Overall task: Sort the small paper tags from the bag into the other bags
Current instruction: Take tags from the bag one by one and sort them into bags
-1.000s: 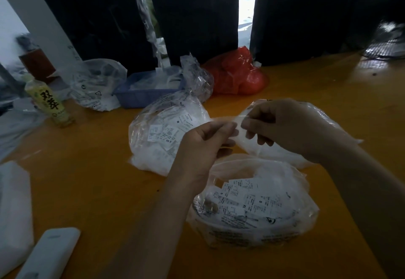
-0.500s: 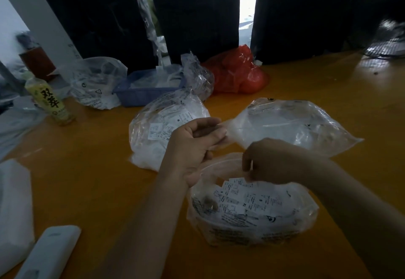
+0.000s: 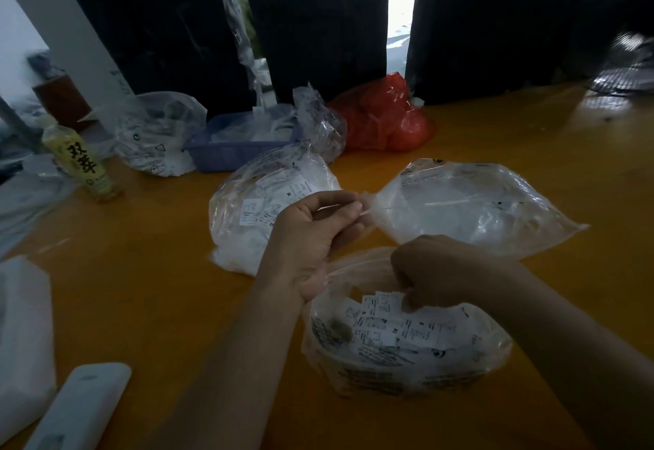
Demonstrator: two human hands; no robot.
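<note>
The left hand (image 3: pixel 311 234) pinches the puckered mouth edge of a clear bag (image 3: pixel 474 205) between thumb and curled fingers, holding it up at the scene's centre; that bag trails away toward 3 o'clock across the orange table (image 3: pixel 148 272) and looks nearly empty. The right hand (image 3: pixel 435 269), at 5 o'clock from the left, reaches fingers-down into the open source bag (image 3: pixel 407 354), its fingers curled onto the small paper tags (image 3: pixel 385 322); whether a tag is actually pinched cannot be told. The tags are white slips with black print, piled loosely inside. At 10 o'clock from the left hand lies a fuller bag of tags (image 3: pixel 254 216). Farther off, at 12 o'clock, sit a blue tray (image 3: pixel 226 152) and a red bag (image 3: pixel 385 117); at 9 o'clock, a yellow bottle (image 3: pixel 81 163).
</note>
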